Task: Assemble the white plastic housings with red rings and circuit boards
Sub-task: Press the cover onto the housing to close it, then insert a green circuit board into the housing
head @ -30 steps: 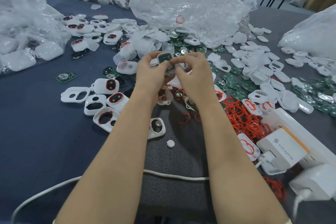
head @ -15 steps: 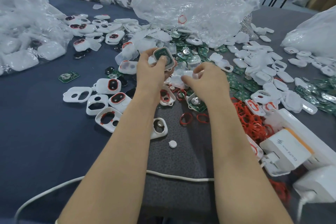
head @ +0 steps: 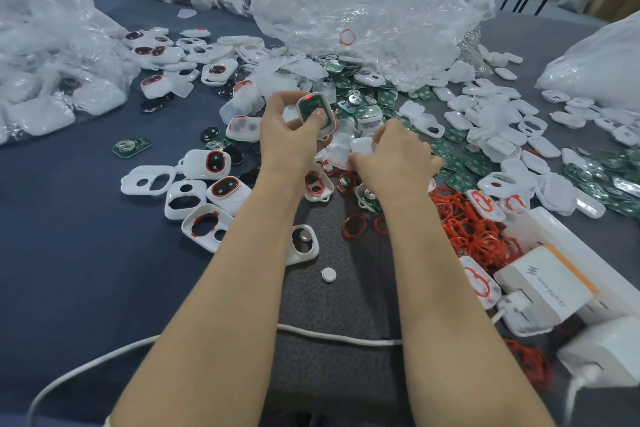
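Observation:
My left hand [head: 289, 135] grips a white housing [head: 316, 112] with a green circuit board set in it, thumb pressed on the board; a red glow shows at its top. My right hand [head: 394, 158] is down on the pile just to the right, fingers curled round a translucent white cover [head: 360, 147]. Loose red rings [head: 474, 222] lie in a heap at the right. Green circuit boards [head: 367, 97] are scattered beyond my hands. Housings with red rings fitted [head: 227, 187] sit at the left.
Crumpled clear plastic bags [head: 363, 3] rise at the back and far left. White chargers and a power strip [head: 547, 288] sit at the right near edge. A white cable [head: 339, 336] crosses under my forearms. A small white button [head: 328, 274] lies on the grey mat.
My hands have parted: the left keeps the housing with the board raised, while the right dropped to the pile and took hold of a translucent cover.

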The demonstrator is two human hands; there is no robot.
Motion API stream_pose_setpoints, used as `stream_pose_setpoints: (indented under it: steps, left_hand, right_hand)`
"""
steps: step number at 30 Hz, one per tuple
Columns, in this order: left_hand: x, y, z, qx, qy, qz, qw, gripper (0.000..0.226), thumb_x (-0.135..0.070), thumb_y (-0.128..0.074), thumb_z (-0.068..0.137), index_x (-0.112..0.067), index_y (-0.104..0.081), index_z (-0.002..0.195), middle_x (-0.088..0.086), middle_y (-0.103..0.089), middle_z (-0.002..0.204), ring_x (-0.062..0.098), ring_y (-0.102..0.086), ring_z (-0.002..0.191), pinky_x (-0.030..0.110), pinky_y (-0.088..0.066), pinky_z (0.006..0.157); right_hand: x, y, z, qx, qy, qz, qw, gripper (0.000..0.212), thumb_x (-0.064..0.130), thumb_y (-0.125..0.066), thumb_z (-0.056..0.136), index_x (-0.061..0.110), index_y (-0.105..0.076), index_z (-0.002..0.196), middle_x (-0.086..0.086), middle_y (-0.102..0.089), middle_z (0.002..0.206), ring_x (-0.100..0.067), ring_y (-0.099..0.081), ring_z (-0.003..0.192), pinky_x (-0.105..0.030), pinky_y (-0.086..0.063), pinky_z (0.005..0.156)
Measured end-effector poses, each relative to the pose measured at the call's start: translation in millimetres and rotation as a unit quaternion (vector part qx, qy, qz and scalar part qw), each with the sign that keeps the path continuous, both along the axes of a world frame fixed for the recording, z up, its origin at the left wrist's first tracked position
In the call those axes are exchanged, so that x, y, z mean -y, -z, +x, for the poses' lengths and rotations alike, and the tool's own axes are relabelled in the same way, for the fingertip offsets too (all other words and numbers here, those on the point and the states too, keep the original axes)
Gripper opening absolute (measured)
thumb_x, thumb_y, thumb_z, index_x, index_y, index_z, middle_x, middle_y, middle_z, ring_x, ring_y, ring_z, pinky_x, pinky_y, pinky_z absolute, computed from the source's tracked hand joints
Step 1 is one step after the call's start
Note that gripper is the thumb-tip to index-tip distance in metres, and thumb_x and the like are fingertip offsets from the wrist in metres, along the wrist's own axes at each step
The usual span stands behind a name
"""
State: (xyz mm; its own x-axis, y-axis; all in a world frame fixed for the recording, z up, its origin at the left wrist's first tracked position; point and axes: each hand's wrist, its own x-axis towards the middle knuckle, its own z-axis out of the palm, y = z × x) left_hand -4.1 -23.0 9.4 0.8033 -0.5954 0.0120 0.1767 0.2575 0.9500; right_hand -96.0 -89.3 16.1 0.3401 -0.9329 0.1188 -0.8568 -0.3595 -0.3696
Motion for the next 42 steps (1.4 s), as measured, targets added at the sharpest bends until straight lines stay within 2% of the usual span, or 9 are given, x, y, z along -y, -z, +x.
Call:
stream_pose_setpoints:
  steps: [6, 11, 16, 25, 29, 32, 34, 38, 42]
  left_hand:
    - [0.3, -0.4, -0.8, -0.036, 0.009, -0.038, 0.999, 0.023, 0.002, -0.058, 0.092, -0.02, -0.051, 0.094, 0.004, -0.068, 0.081, 0.015, -0.071, 0.068, 0.03, -0.058, 0.074]
    - [2.4, -2.2, -0.9, -0.062, 0.002, -0.047, 0.997, 0.014, -0.007, -0.051, 0.098, -0.021, -0.052, 0.093, 0.004, -0.065, 0.088, 0.017, -0.071, 0.073, 0.028, -0.06, 0.074]
    - [3.6, -1.6, 1.4, -0.068, -0.01, -0.05, 0.996, 0.018, -0.005, -0.046, 0.1, -0.021, -0.052, 0.093, 0.006, -0.064, 0.088, 0.021, -0.07, 0.076, 0.027, -0.059, 0.069]
    - [4.3, 1.7, 2.9, -0.05, -0.016, -0.041, 0.998, 0.01, -0.007, -0.047, 0.1, -0.015, -0.052, 0.103, 0.006, -0.062, 0.09, 0.017, -0.066, 0.078, 0.026, -0.058, 0.068]
    - [5.4, -0.6, 1.0, -0.07, -0.016, -0.042, 0.997, 0.013, -0.02, -0.044, 0.103, -0.018, -0.053, 0.095, 0.005, -0.062, 0.085, 0.013, -0.062, 0.071, 0.023, -0.054, 0.058]
    - [7.2, -4.1, 0.8, -0.118, -0.007, -0.037, 0.992, 0.031, -0.033, -0.032, 0.105, -0.014, -0.056, 0.107, 0.013, -0.065, 0.097, 0.018, -0.063, 0.073, 0.023, -0.051, 0.052]
    - [9.0, -4.5, 0.3, -0.121, -0.007, -0.028, 0.992, 0.039, -0.037, -0.028, 0.106, -0.013, -0.057, 0.113, 0.019, -0.064, 0.107, 0.025, -0.063, 0.083, 0.027, -0.054, 0.061]
    - [9.6, -6.9, -4.7, -0.106, -0.015, -0.021, 0.994, 0.037, -0.035, -0.028, 0.106, -0.018, -0.06, 0.097, 0.023, -0.064, 0.118, 0.03, -0.063, 0.102, 0.048, -0.049, 0.1]
    - [10.5, -8.2, -7.1, -0.077, -0.023, 0.005, 0.997, 0.036, -0.033, -0.028, 0.106, -0.022, -0.059, 0.091, 0.018, -0.065, 0.113, 0.033, -0.061, 0.11, 0.052, -0.042, 0.106]
  right_hand:
    - [3.0, -2.5, -3.0, 0.162, -0.031, -0.013, 0.986, 0.04, 0.03, -0.066, 0.08, 0.014, -0.051, 0.114, -0.008, -0.054, 0.115, -0.026, -0.053, 0.103, -0.039, -0.04, 0.093]
    - [-0.4, -2.3, 1.0, 0.274, -0.094, -0.045, 0.956, 0.036, 0.022, -0.07, 0.082, 0.01, -0.054, 0.112, -0.007, -0.055, 0.112, -0.015, -0.047, 0.093, -0.017, -0.033, 0.075]
    - [-1.6, -3.1, 2.1, 0.284, -0.114, -0.075, 0.949, 0.034, 0.021, -0.071, 0.082, 0.008, -0.056, 0.111, -0.007, -0.058, 0.111, -0.013, -0.047, 0.091, -0.012, -0.027, 0.071]
    - [-11.0, -6.2, 7.6, 0.308, -0.144, -0.089, 0.936, 0.035, 0.024, -0.074, 0.081, 0.006, -0.059, 0.107, -0.006, -0.059, 0.105, -0.019, -0.055, 0.093, -0.02, -0.039, 0.08]
    - [-20.4, -3.7, 16.9, 0.312, -0.168, -0.104, 0.929, 0.033, 0.021, -0.075, 0.08, 0.005, -0.062, 0.106, -0.008, -0.062, 0.105, -0.02, -0.055, 0.094, -0.014, -0.033, 0.077]
    - [-25.9, -1.2, 21.9, 0.306, -0.171, -0.118, 0.929, 0.032, 0.02, -0.074, 0.081, 0.005, -0.063, 0.107, -0.009, -0.063, 0.106, -0.023, -0.056, 0.098, -0.015, -0.032, 0.079]
    - [-27.3, 0.4, 23.9, 0.304, -0.169, -0.123, 0.93, 0.032, 0.021, -0.073, 0.082, 0.005, -0.063, 0.108, -0.009, -0.062, 0.107, -0.024, -0.056, 0.1, -0.017, -0.032, 0.078]
    - [-27.8, 2.7, 26.2, 0.298, -0.159, -0.119, 0.934, 0.033, 0.025, -0.071, 0.083, 0.006, -0.063, 0.109, -0.008, -0.061, 0.107, -0.025, -0.055, 0.101, -0.021, -0.034, 0.078]
    - [-27.7, 3.3, 27.1, 0.299, -0.149, -0.116, 0.935, 0.035, 0.026, -0.07, 0.084, 0.006, -0.062, 0.112, -0.008, -0.06, 0.11, -0.024, -0.055, 0.102, -0.021, -0.035, 0.08]
